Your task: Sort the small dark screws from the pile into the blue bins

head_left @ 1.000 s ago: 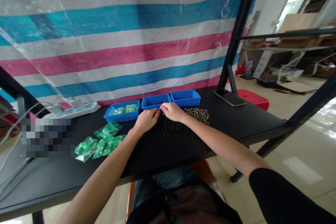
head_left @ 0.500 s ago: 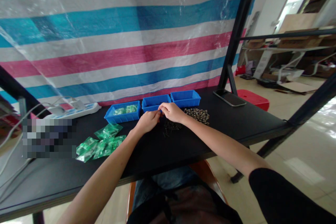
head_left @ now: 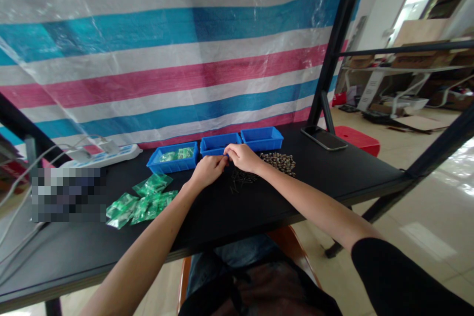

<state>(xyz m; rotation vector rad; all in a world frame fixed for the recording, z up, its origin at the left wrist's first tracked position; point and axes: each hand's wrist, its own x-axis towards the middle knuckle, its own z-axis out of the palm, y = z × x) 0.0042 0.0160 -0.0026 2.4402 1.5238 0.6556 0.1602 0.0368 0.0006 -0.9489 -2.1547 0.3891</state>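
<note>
My left hand (head_left: 208, 169) and my right hand (head_left: 240, 157) meet fingertip to fingertip just in front of the middle blue bin (head_left: 218, 143). Both are pinched closed on something too small to make out. Below the right hand lies a scatter of dark screws (head_left: 240, 178). A heap of small silvery metal parts (head_left: 279, 161) sits just right of my right wrist. Loose green plastic bags (head_left: 142, 201) lie on the black table (head_left: 259, 207) left of my left forearm. More green bags fill the left blue bin (head_left: 172, 157).
A third blue bin (head_left: 262, 138) stands at the right of the row. A phone (head_left: 323, 137) lies near the black frame post. A white power strip (head_left: 103, 157) with cables sits at the back left. A striped tarp hangs behind the table. A red stool (head_left: 357, 138) stands beyond the table.
Nothing has visibly moved apart from tiny shifts of the fingertips; both hands stay pinched together at the same spot.
</note>
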